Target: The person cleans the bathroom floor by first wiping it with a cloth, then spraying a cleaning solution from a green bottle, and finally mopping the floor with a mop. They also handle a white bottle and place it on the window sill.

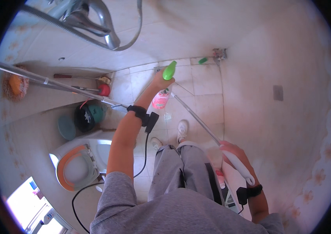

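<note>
Tiled floor (206, 105), left arm (123, 146) outstretched

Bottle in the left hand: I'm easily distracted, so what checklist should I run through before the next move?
1. Bottle held: ok, left hand grips it near the top.
2. Green top aimed away from the body: ok.
3. Green top closed: cannot tell.
4. Pole secured: ok, right hand grips it by the white handle.
5. Pole's far end resting on the floor: cannot tell, partly hidden by hand and bottle.
6. Surroundings free of loose things: not ok, small green object near the floor's far edge.
</note>
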A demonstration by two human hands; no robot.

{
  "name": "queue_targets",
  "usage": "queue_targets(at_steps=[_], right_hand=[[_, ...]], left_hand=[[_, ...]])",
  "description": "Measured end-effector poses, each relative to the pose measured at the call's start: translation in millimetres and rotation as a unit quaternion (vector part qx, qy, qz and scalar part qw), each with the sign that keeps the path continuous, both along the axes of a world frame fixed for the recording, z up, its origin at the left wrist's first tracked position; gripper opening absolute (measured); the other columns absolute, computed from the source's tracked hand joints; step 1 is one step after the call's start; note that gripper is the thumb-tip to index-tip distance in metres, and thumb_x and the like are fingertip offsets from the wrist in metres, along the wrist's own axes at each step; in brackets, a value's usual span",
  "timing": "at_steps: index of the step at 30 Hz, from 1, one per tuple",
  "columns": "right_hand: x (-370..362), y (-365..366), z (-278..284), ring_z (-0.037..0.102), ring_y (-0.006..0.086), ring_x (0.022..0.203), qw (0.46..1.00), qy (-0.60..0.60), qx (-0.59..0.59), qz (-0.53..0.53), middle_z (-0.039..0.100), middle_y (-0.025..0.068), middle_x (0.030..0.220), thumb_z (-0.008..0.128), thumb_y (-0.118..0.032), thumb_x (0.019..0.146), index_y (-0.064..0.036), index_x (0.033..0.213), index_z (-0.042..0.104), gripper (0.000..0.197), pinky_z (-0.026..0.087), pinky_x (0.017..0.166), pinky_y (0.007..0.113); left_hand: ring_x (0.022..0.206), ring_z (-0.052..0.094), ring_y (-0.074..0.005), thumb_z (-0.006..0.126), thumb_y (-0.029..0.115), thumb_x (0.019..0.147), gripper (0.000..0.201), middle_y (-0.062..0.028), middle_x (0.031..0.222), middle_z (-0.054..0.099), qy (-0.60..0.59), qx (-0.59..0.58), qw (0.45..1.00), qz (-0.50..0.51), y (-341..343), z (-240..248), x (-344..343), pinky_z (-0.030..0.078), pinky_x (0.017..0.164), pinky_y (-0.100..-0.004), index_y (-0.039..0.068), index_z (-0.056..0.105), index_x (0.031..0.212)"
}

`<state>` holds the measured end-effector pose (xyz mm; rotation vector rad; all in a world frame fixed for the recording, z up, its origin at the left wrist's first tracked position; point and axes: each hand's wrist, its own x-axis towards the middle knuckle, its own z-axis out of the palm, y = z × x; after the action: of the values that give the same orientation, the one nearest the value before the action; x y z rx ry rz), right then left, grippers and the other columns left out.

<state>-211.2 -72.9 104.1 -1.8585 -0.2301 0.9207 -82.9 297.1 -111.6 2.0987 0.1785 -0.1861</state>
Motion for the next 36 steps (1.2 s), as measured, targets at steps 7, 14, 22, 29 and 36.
queue_targets(at_steps=[7,14,22,29,36], right_hand=[[-1,-9,-8,0.052,0.0256,0.098,0.999,-0.002,0.020,-0.027,0.053,0.0117,0.117,0.057,-0.009,0.069,-0.0064,0.103,0.056,0.034,0.039,0.085,0.030],[-3,-6,-7,0.052,0.0249,0.098,1.000,-0.012,0.008,-0.026,0.054,0.0116,0.116,0.054,-0.006,0.073,-0.0060,0.103,0.056,0.029,0.040,0.085,0.030],[1,5,4,0.050,0.0203,0.102,0.990,0.107,0.007,-0.087,0.051,0.0113,0.118,0.051,-0.008,0.080,-0.0051,0.100,0.059,0.021,0.038,0.086,0.027],[1,6,-2,0.052,0.0263,0.102,0.999,0.028,0.014,-0.030,0.054,0.0154,0.112,0.060,-0.009,0.076,-0.0010,0.099,0.057,0.024,0.039,0.088,0.032],[-3,2,-10,0.052,0.0276,0.102,0.997,-0.067,0.009,0.025,0.054,0.0151,0.112,0.059,-0.005,0.075,-0.0016,0.100,0.056,0.026,0.040,0.087,0.032]], left_hand=[[0.087,0.054,-0.0384,0.067,0.021,0.063,0.042,-0.0196,0.091,0.058,0.027,0.090,0.996,0.006,-53,-7,19,0.045,0.071,-0.0430,0.006,0.048,0.097],[0.082,0.058,-0.0332,0.067,0.023,0.063,0.045,-0.0171,0.088,0.060,0.045,0.075,0.974,0.210,19,-25,-12,0.045,0.072,-0.0398,0.004,0.050,0.101],[0.083,0.059,-0.0298,0.066,0.027,0.062,0.047,-0.0171,0.090,0.060,0.095,0.233,0.889,0.383,166,-7,-94,0.044,0.076,-0.0377,0.005,0.052,0.102],[0.071,0.053,-0.0195,0.067,0.016,0.063,0.041,-0.0087,0.079,0.054,-0.074,0.102,0.937,0.326,191,-1,-123,0.044,0.067,-0.0321,0.005,0.050,0.098],[0.070,0.054,-0.0315,0.067,0.017,0.064,0.035,-0.0152,0.076,0.053,-0.118,0.203,0.937,0.259,134,14,-88,0.043,0.063,-0.0370,0.004,0.048,0.090]])
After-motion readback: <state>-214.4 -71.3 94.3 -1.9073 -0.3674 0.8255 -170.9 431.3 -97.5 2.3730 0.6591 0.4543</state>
